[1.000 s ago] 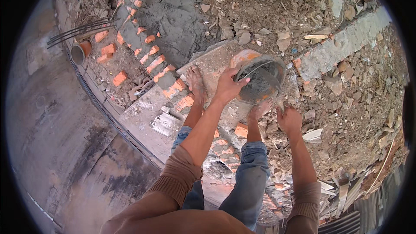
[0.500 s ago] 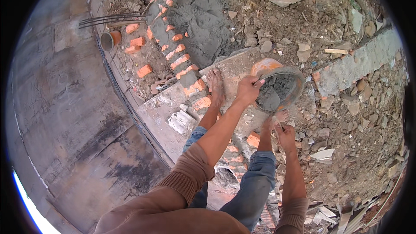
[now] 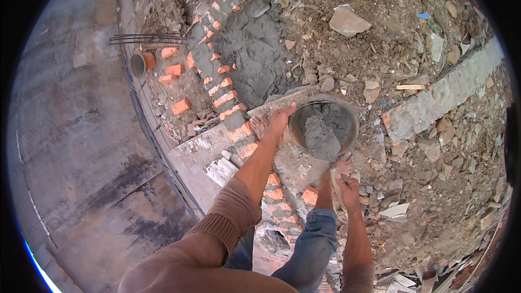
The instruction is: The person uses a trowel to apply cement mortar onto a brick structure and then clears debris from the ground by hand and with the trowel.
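A round mortar bucket (image 3: 355, 128) stands between my hands, its mouth facing up, with wet grey mortar (image 3: 337, 118) inside. My left hand (image 3: 279, 123) is closed on the left side of its rim. In my right hand (image 3: 349, 189), fingers wrapped round the handle, is a trowel (image 3: 324, 145). The blade dips into the bucket, smeared with mortar. Left of the bucket runs a low brick wall (image 3: 226, 98) of orange bricks set in grey mortar. Behind it on the right side lies a wide bed of spread mortar (image 3: 260, 57).
Loose orange bricks (image 3: 180, 107) and an orange pail (image 3: 142, 64) on its side lie left of the wall, near thin steel rods (image 3: 147, 39). A concrete strip (image 3: 445, 87) crosses the rubble (image 3: 429, 173) on the right. A large stone (image 3: 349, 20) lies beyond.
The bucket has shifted left and levelled from a tilt that showed its orange side. My left hand has moved left with its rim. The trowel stays in the bucket.
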Tool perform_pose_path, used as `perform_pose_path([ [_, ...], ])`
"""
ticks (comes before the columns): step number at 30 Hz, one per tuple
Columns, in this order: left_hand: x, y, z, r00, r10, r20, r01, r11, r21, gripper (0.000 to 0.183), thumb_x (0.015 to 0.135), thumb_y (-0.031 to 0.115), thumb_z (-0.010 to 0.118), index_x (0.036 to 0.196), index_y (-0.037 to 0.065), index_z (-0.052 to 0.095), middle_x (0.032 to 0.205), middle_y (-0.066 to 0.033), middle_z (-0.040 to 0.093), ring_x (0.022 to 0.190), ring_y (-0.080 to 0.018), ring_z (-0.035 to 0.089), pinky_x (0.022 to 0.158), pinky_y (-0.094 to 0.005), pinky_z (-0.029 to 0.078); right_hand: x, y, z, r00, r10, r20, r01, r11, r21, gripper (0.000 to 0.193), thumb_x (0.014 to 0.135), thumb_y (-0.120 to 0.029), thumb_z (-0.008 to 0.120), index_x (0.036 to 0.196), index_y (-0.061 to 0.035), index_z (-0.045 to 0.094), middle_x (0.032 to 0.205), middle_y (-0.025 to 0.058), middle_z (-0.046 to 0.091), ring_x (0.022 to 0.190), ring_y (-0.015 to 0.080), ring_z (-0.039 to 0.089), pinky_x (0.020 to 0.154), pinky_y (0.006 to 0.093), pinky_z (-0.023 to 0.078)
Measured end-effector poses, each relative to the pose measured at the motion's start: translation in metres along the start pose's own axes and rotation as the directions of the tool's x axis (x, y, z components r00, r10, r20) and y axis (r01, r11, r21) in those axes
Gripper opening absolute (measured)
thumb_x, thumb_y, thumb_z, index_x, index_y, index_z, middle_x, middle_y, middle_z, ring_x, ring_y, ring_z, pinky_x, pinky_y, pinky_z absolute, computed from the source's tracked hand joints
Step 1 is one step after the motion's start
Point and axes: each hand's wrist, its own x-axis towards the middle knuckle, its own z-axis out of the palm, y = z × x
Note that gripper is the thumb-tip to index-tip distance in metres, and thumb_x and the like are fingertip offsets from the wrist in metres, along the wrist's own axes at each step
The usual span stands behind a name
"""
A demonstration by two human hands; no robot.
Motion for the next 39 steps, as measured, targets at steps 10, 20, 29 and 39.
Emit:
perform_pose_path([
  [10,0.056,-0.054,-0.077,0.989,0.144,0.014,-0.144,0.974,0.173,0.077,0.092,0.058,0.059,0.131,-0.008,0.056,0.129,-0.0200,0.062,0.126,-0.0272,0.054,0.107,-0.0340,0.038,-0.100,-0.111,0.028,0.755,-0.257,-0.604,0.469,0.854,0.223,0.023,0.099,-0.022,0.058,0.094,0.0008,0.062,0.073,0.0098,0.062,0.051,0.0158,0.054,0.045,0.0283,0.044],
  [20,-0.067,-0.007,-0.260,0.949,-0.314,-0.031,0.315,0.949,0.011,0.061,0.098,0.052,0.052,0.129,0.000,0.057,0.115,-0.0109,0.067,0.098,-0.0193,0.066,0.081,-0.0336,0.050,0.171,-0.183,0.268,0.216,-0.494,-0.842,0.370,0.839,-0.398,0.038,0.090,-0.027,0.066,0.088,0.0109,0.068,0.068,0.0166,0.064,0.056,0.0290,0.060,0.057,0.0438,0.048],
  [29,-0.019,0.006,-0.210,0.984,-0.155,0.088,0.153,0.988,0.030,0.077,0.094,0.055,0.058,0.143,-0.003,0.044,0.136,-0.0206,0.055,0.124,-0.0273,0.054,0.102,-0.0360,0.042,0.233,-0.361,0.366,0.318,-0.758,-0.569,0.348,0.652,-0.674,0.040,0.091,-0.023,0.057,0.104,0.0143,0.059,0.106,0.0349,0.059,0.098,0.0498,0.059,0.090,0.0516,0.046],
  [39,0.041,0.004,-0.051,0.917,-0.148,0.370,0.059,0.969,0.242,0.090,0.092,0.067,0.050,0.145,-0.004,0.041,0.148,-0.0231,0.045,0.140,-0.0331,0.040,0.116,-0.0378,0.028,-0.029,-0.074,0.100,0.818,-0.542,-0.192,0.069,0.424,-0.903,0.050,0.089,-0.038,0.061,0.118,0.0023,0.063,0.107,0.0256,0.066,0.075,0.0414,0.068,0.065,0.0473,0.056],
])
